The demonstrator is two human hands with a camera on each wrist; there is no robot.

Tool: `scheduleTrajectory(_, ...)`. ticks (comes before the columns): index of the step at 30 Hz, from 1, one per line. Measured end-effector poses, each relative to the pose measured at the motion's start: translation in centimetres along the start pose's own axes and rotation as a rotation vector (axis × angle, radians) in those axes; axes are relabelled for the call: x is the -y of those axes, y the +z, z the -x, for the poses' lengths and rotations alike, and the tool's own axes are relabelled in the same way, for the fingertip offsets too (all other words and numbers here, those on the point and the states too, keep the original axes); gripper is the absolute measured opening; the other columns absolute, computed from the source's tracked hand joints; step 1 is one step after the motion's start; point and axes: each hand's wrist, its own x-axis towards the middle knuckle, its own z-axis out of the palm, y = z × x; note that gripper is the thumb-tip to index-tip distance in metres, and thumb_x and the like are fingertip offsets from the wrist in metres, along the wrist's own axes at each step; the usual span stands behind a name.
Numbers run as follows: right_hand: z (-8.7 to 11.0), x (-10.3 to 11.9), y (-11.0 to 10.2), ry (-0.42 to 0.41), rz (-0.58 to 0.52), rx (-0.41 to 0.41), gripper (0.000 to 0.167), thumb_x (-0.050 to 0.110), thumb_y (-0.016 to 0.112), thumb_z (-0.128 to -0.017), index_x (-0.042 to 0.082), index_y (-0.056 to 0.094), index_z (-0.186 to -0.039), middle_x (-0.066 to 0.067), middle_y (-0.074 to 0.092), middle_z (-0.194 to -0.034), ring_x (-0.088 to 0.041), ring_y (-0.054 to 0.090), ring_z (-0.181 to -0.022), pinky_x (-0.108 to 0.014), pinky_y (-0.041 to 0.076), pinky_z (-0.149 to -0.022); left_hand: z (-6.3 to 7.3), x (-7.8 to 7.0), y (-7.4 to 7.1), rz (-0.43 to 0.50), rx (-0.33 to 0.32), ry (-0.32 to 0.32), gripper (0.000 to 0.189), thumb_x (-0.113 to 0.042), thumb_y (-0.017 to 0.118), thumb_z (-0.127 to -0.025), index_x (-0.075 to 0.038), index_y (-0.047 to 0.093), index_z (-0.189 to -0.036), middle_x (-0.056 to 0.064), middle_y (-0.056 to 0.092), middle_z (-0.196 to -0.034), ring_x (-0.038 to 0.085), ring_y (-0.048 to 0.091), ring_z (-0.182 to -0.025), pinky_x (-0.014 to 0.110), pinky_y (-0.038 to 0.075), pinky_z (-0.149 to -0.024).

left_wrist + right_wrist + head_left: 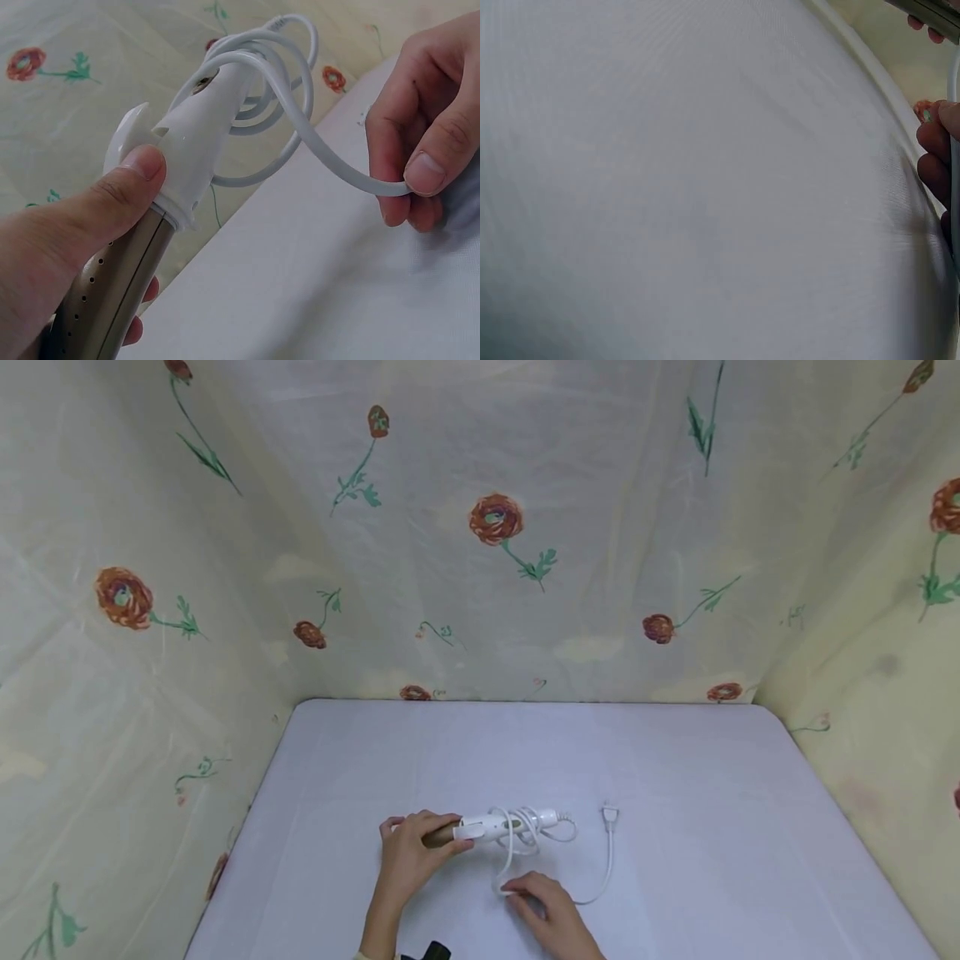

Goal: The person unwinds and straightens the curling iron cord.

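A curling iron has a white handle, a white thumb lever and a bronze barrel with a row of small holes. My left hand grips it around the barrel, with the thumb on the base of the lever in the left wrist view. Loose loops of white cord go round the handle. To the right, my right hand pinches the cord between thumb and fingers, drawing a stretch of it away from the loops. In the right wrist view, only the fingertips show at the right edge.
The cord's free end curves over the white tabletop to a two-prong plug, right of the curling iron. Flower-printed cloth hangs behind the table and at both sides. A dark cylindrical thing pokes in at the bottom edge.
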Motion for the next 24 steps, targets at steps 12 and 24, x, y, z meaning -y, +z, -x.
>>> scheduleTrajectory(12, 0.8, 0.9, -0.1, 0.012, 0.052, -0.015, 0.018, 0.012, 0.069, -0.085, 0.023, 0.067, -0.098, 0.014, 0.066, -0.092, -0.001, 0.060, -0.084, -0.025, 0.046, -0.074, 0.1, -0.1, -0.1, -0.007, -0.025, 0.010, 0.043, -0.057, 0.074, -0.067, -0.030, 0.074, -0.100, -0.014, 0.069, -0.085, 0.007, 0.062, -0.083, 0.049, 0.027, -0.092)
scheduleTrajectory(24, 0.8, 2.4, -1.4, -0.054, 0.047, -0.079, 0.023, 0.004, 0.071, -0.082, 0.020, 0.069, -0.097, 0.007, 0.068, -0.089, -0.001, 0.058, -0.078, -0.025, 0.046, -0.069, 0.2, -0.2, -0.2, 0.005, -0.018, -0.048, 0.044, -0.058, 0.073, -0.067, -0.029, 0.074, -0.101, -0.013, 0.069, -0.086, 0.009, 0.063, -0.084, 0.050, 0.025, -0.093)
